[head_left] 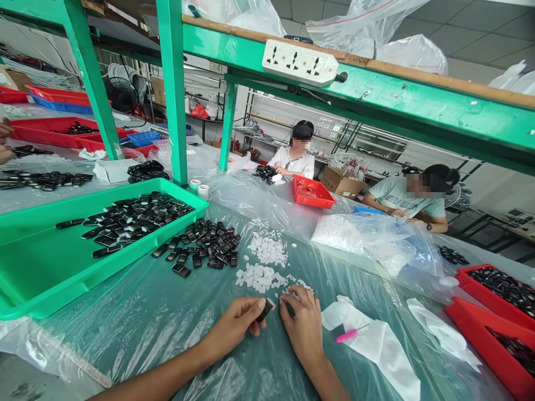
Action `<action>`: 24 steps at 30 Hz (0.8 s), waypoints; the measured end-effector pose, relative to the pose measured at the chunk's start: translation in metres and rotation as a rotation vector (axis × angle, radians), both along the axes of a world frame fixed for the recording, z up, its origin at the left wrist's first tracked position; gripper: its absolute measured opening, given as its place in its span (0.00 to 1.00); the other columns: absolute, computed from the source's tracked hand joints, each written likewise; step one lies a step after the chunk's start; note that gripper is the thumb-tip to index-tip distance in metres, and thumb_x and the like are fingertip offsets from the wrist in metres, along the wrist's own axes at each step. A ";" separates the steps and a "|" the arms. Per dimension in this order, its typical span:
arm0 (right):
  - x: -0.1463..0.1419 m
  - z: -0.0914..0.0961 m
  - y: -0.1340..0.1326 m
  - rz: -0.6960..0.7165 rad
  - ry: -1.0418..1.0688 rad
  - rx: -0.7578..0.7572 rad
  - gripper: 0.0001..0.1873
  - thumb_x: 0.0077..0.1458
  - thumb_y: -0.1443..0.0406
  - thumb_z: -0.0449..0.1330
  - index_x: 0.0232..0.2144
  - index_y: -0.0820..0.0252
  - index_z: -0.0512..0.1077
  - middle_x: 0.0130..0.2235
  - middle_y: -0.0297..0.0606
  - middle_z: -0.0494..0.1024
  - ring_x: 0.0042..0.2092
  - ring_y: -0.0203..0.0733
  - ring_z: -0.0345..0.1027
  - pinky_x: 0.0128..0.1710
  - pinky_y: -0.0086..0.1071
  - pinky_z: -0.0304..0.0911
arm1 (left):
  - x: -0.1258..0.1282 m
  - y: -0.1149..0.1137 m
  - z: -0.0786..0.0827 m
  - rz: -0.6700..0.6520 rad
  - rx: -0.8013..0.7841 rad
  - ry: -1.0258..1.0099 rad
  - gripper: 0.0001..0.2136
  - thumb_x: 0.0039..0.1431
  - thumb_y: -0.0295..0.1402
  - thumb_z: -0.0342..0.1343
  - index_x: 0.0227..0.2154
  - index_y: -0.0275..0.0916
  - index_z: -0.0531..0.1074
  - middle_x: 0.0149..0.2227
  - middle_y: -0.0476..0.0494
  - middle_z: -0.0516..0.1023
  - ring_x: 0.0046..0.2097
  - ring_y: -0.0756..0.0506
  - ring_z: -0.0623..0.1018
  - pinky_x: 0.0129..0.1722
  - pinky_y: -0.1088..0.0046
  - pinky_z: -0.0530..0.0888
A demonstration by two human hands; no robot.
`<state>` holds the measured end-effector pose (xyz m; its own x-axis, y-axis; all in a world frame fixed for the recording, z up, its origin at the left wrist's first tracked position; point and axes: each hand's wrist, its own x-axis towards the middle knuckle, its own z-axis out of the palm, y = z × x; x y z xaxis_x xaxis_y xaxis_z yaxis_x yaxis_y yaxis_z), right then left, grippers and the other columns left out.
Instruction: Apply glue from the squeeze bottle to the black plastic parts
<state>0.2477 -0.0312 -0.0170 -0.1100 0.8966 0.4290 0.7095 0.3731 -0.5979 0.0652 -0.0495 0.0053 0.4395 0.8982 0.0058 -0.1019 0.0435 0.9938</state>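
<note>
The left hand (234, 326) works above the near half of the tabletop (167, 328); its grip is clamped, thumb against fingers, on a black piece (266, 309), flat-sided and dark, with a pale end uppermost. The right hand (306, 323) is just beside it, fingers curled down toward the tabletop; whether its grip is together or apart cannot be told.

Ahead of both hands lie white pieces (261, 277), small, thin and rounded, in loose heaps; to their left, glossy black parts (209, 242), block-shaped with rounded edges, form a pile. More of these fill the far end of a green tray (45, 262), smooth-walled and rectangular, at the tabletop's left side.

Right of the right hand, a creased white sheet (384, 351) carries a pink-handled tool (348, 335) with a thin shaft; red trays (472, 328) of dark parts stand toward the right edge.

Clear, wrinkled plastic film covers the green tabletop; a green-painted frame (171, 83) rises over it, bearing a white power strip (298, 61); two seated people (295, 161) work beyond the far edge.
</note>
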 end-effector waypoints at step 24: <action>-0.014 0.012 -0.025 0.295 1.127 -0.648 0.06 0.47 0.61 0.65 0.28 0.57 0.76 0.39 0.36 0.71 0.38 0.39 0.64 0.38 0.29 0.60 | 0.001 -0.006 0.002 -0.100 0.150 0.029 0.18 0.62 0.43 0.45 0.31 0.34 0.71 0.24 0.49 0.63 0.26 0.50 0.62 0.26 0.76 0.61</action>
